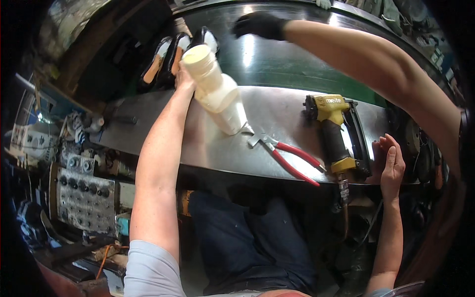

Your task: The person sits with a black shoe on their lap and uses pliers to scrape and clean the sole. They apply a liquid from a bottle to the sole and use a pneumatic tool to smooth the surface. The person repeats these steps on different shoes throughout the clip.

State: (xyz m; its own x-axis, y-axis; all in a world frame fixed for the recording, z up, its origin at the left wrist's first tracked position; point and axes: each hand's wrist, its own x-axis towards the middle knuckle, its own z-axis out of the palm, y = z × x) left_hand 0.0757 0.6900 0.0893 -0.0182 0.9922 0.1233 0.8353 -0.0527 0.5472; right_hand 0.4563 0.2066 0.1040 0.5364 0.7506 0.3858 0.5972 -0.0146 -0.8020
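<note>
Noted on grey metal worktop [282, 111]: cream plastic bottle [217, 94] at centre, partly screening left hand [184, 80]; red-handled metal pliers [288, 166] and yellow-and-black nail gun [332, 133] to the right. Saw another person's black-gloved hand [260, 25] at top centre. Located three glossy black shoes [177, 58] at upper left, with the middle one right by left hand; cannot tell grip of mostly hidden fingers. Found right hand [392, 166] released, beside nail gun. Recorded pale linings, tan insoles in two.

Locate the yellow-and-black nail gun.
In the head view, the yellow-and-black nail gun lies toward the right on the metal bench, between the red-handled pliers and the person's right hand.
</note>
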